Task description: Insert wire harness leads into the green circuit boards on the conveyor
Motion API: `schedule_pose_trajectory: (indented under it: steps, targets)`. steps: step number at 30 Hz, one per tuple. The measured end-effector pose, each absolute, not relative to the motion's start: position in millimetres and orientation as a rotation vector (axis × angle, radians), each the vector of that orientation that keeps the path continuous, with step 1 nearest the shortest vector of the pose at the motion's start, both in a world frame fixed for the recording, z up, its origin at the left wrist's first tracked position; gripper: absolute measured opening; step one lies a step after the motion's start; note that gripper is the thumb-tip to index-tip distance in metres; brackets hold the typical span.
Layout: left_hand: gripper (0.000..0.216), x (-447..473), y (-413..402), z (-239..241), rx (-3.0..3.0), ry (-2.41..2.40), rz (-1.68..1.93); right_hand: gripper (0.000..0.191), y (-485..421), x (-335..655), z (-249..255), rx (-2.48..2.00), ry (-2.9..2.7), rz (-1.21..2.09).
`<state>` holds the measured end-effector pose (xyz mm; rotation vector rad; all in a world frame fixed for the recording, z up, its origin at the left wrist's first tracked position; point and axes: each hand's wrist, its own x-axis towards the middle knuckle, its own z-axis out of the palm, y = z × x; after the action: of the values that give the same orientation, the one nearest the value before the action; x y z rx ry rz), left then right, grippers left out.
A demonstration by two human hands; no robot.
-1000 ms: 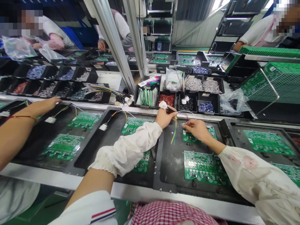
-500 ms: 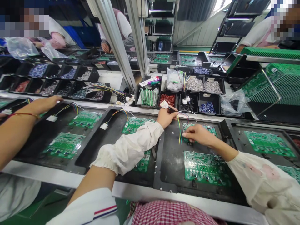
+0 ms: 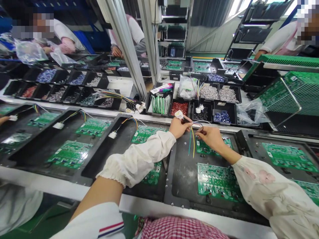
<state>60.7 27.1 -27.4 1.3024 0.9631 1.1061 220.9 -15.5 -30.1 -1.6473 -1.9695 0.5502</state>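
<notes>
My left hand [image 3: 179,128] is closed on a wire harness near its white connector [image 3: 178,115], above the far edge of a black tray [image 3: 184,176]. Yellow and teal wires [image 3: 191,142] of the harness hang loose below the fingers. My right hand [image 3: 210,136] pinches dark wires of the same harness between thumb and fingers. Under it lies a green circuit board [image 3: 228,142], partly covered by the hand. A second circuit board [image 3: 216,181] lies nearer in the same tray, its right end hidden by my sleeve.
Parts bins stand behind the trays, among them one of red components [image 3: 179,108] and one of blue components [image 3: 221,116]. A wire bundle [image 3: 117,96] lies left of them. A rack of boards [image 3: 294,89] stands at right. A co-worker's hand [image 3: 3,119] shows at far left.
My right hand has moved up, closer to my left, and grips the dark wires higher. The co-worker's arm at left has drawn back almost out of view.
</notes>
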Motion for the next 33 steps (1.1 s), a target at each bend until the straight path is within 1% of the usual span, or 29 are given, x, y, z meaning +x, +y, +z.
schedule_pose_trajectory:
  steps: [9, 15, 17, 20, 21, 22, 24, 27, 33]
  targets:
    - [0.013, 61, 27, -28, 1.316, 0.981, 1.094, 0.008, -14, 220, -32, -1.670, -1.975, 0.515]
    - [0.011, 60, 28, -30, 1.346, 0.991, 1.097, 0.009, -23, 223, -21, -1.714, -1.993, 0.585]
    - [0.011, 60, 28, -30, 1.347, 0.996, 1.101, 0.012, -35, 225, -15, -1.710, -1.974, 0.788]
    - [0.011, 60, 29, -29, 1.330, 1.004, 1.103, 0.018, -48, 227, -11, -1.600, -1.921, 1.256]
    - [0.011, 61, 29, -29, 1.322, 1.004, 1.097, 0.019, -49, 226, -12, -1.569, -1.882, 1.310]
    - [0.010, 61, 29, -29, 1.318, 1.002, 1.086, 0.018, -47, 226, -14, -1.558, -1.838, 1.271]
    - [0.009, 61, 29, -29, 1.316, 1.001, 1.065, 0.014, -40, 224, -20, -1.594, -1.762, 1.043]
    - [0.007, 61, 28, -29, 1.320, 1.013, 1.050, 0.010, -26, 223, -28, -1.644, -1.814, 0.801]
    - [0.006, 62, 26, -25, 1.315, 1.027, 1.031, 0.009, -25, 222, -27, -1.702, -1.911, 0.729]
